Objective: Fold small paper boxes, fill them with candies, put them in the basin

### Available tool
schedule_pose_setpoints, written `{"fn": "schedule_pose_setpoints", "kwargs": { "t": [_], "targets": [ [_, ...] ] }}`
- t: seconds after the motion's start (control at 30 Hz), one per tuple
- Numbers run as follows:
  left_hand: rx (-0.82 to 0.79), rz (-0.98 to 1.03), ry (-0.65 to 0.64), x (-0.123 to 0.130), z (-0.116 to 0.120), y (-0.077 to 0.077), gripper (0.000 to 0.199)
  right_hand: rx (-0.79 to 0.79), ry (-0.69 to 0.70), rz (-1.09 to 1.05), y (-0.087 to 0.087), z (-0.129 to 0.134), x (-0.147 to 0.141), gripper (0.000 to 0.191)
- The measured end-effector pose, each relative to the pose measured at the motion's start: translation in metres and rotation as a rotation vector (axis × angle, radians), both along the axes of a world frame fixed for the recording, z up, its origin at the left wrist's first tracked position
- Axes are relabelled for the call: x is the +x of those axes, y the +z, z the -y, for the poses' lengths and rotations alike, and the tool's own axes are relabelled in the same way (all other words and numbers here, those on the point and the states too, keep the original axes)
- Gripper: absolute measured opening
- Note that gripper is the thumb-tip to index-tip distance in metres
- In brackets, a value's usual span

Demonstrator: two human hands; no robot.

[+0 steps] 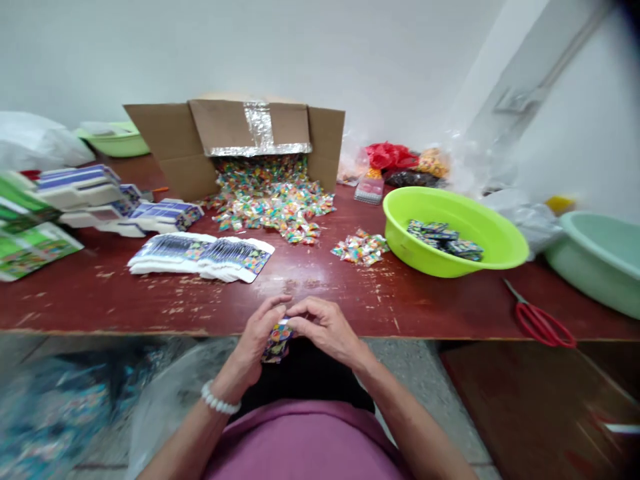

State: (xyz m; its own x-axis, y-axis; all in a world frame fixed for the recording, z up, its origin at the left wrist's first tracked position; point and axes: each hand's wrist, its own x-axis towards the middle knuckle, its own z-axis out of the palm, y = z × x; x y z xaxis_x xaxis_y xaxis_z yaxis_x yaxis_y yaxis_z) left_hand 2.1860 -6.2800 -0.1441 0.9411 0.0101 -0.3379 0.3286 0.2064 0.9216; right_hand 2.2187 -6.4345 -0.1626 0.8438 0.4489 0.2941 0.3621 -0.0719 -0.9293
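Observation:
Just over the table's near edge, my left hand is closed around a small dark printed carton with a colourful pattern. My right hand pinches the carton's white top end between thumb and fingers. Whether anything is inside the carton is hidden. Beyond my hands lies a fanned row of flat printed cartons with white edges. A small heap of wrapped candies sits to the right, beside a lime-green basin that holds several dark printed packs.
An open cardboard box spills wrapped candies onto the red table. Stacked carton bundles and green packets stand left. Red-handled scissors overhang the right front edge near a pale green basin.

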Motion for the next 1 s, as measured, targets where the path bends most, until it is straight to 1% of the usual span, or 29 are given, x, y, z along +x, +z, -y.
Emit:
{"fn": "schedule_pose_setpoints", "kwargs": {
  "t": [0.1, 0.2, 0.23, 0.3, 0.37, 0.4, 0.47, 0.53, 0.6, 0.63, 0.73, 0.77, 0.8, 0.83, 0.87, 0.9, 0.93, 0.97, 1.0],
  "targets": [
    [-0.055, 0.000, -0.016, -0.003, 0.002, 0.000, 0.048, -0.058, 0.023, 0.066, 0.003, 0.003, -0.001, 0.016],
    [-0.151, -0.089, -0.017, -0.006, 0.004, -0.007, 0.048, -0.093, 0.033, 0.132, 0.005, 0.002, -0.002, 0.015],
    [-0.164, -0.128, -0.026, -0.007, 0.004, -0.009, 0.052, -0.084, 0.032, 0.098, 0.005, 0.001, -0.002, 0.016],
    [-0.148, -0.175, -0.057, -0.008, 0.004, -0.014, 0.064, -0.043, 0.050, -0.064, 0.003, 0.001, 0.000, 0.020],
    [-0.118, -0.180, -0.078, -0.009, 0.003, -0.016, 0.068, -0.003, 0.087, -0.221, 0.000, 0.001, 0.002, 0.025],
    [-0.116, -0.177, -0.079, -0.008, 0.002, -0.016, 0.066, 0.008, 0.102, -0.247, -0.001, 0.001, 0.002, 0.026],
    [-0.155, -0.174, -0.059, -0.006, 0.000, -0.015, 0.055, 0.002, 0.105, -0.173, -0.002, 0.001, 0.001, 0.024],
    [-0.250, -0.190, -0.039, -0.004, -0.002, -0.015, 0.043, -0.037, 0.078, -0.037, -0.003, 0.000, -0.005, 0.024],
    [-0.359, -0.202, -0.009, 0.000, -0.004, -0.016, 0.037, -0.106, 0.033, 0.057, -0.007, -0.002, -0.012, 0.019],
    [-0.396, -0.202, 0.019, 0.001, -0.004, -0.017, 0.034, -0.145, 0.008, 0.085, -0.010, -0.004, -0.016, 0.023],
    [-0.420, -0.173, 0.104, 0.004, -0.002, -0.021, 0.031, -0.233, -0.022, 0.186, -0.021, -0.011, -0.024, 0.076],
    [-0.400, -0.156, 0.118, 0.005, 0.000, -0.021, 0.031, -0.257, -0.017, 0.234, -0.024, -0.014, -0.025, 0.088],
    [-0.372, -0.139, 0.116, 0.006, 0.001, -0.021, 0.032, -0.283, -0.016, 0.287, -0.025, -0.016, -0.025, 0.095],
    [-0.335, -0.109, 0.100, 0.007, 0.002, -0.020, 0.034, -0.317, -0.026, 0.348, -0.025, -0.017, -0.023, 0.095],
    [-0.279, -0.067, 0.070, 0.010, 0.002, -0.019, 0.037, -0.360, -0.053, 0.417, -0.023, -0.015, -0.019, 0.091],
    [-0.190, -0.012, 0.038, 0.013, 0.001, -0.018, 0.040, -0.405, -0.099, 0.493, -0.020, -0.010, -0.014, 0.086],
    [-0.054, 0.052, 0.011, 0.018, -0.002, -0.018, 0.044, -0.446, -0.169, 0.573, -0.014, 0.000, -0.006, 0.081],
    [0.140, 0.123, 0.002, 0.024, -0.007, -0.018, 0.048, -0.483, -0.269, 0.654, -0.007, 0.015, 0.004, 0.077],
    [0.383, 0.198, 0.023, 0.032, -0.015, -0.019, 0.049, -0.518, -0.397, 0.730, 0.002, 0.036, 0.016, 0.077]
  ]
}}
